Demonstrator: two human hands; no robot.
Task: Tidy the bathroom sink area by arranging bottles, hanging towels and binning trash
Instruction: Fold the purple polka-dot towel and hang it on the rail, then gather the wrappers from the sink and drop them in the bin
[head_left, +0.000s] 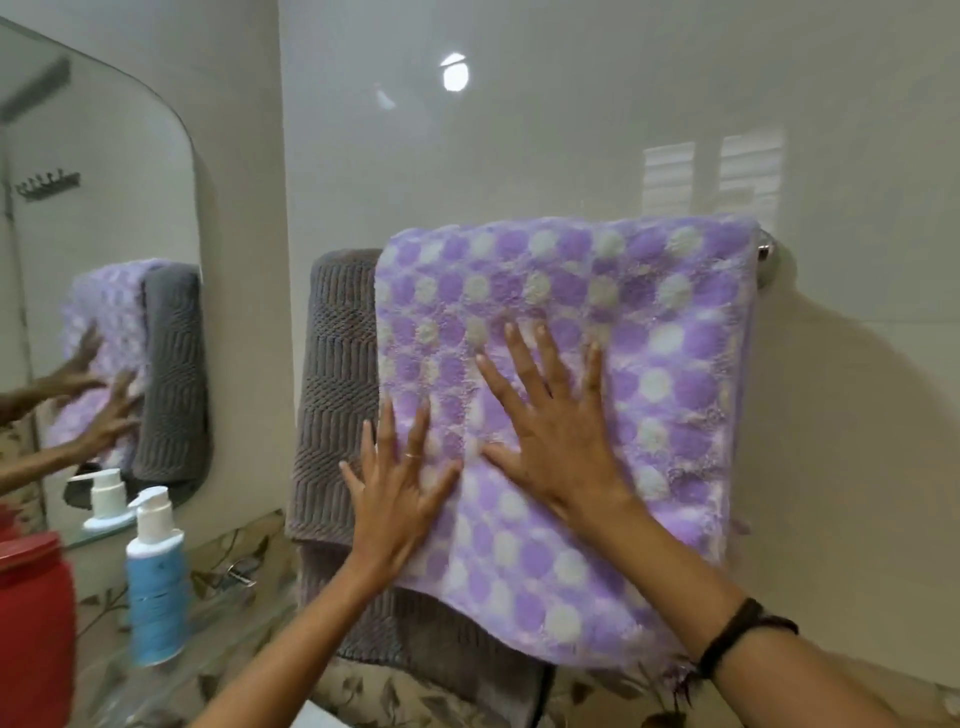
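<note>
Nearest you, both of your hands lie flat on the purple polka-dot towel (566, 374). Your left hand (397, 486) has its fingers spread wide over the towel's lower left edge, a thin ring on one finger, gripping nothing. Your right hand (558, 421) is likewise splayed, palm down, pressing the towel's middle; a dark band sits on that wrist. Neither hand holds anything.

The towel hangs folded over the towel rail (768, 249), whose chrome end shows at the towel's upper right. It looks soft, fluffy and light, and it should give under your palms without sliding much. To shift it, I would pinch it at the top fold by the rail or at the bottom corners, not the middle.

Left of the towel and partly under it hangs a grey ribbed towel (340, 395), which looks thicker and heavier. Further left of the towel, a blue pump bottle (156, 571) stands on the worktop (228, 613) beside a red container (34, 618), with the mirror (98, 208) behind them.
</note>
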